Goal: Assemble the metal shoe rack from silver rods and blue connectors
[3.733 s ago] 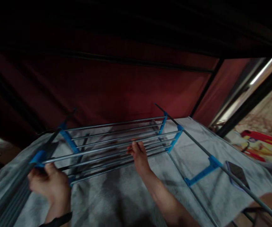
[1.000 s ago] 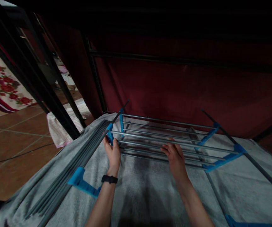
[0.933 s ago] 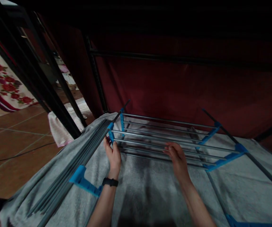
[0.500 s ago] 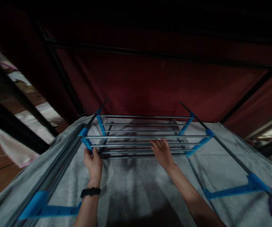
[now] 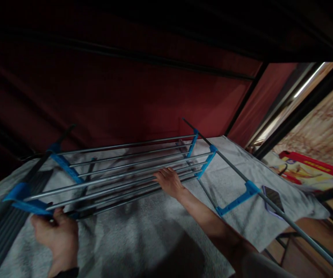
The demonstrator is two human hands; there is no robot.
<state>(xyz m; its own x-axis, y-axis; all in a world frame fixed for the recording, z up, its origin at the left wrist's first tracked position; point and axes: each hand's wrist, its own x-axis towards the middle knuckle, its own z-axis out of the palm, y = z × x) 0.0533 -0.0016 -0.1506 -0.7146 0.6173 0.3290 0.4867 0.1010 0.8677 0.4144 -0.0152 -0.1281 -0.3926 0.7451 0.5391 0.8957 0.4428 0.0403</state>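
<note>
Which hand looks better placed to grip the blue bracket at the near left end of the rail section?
Left. The left hand already sits under the blue bracket, fingers touching it. The right hand rests mid-span on the metal rails, far from that bracket.

The left hand (image 5: 55, 236) sits low at the left edge of view, back of the hand toward the camera, fingers curled up and closed in a grip, a dark band at the wrist. The right arm reaches forward from the lower right, forearm bare and nearly straight, its right hand (image 5: 169, 182) palm down with fingers extended and slightly spread
</note>
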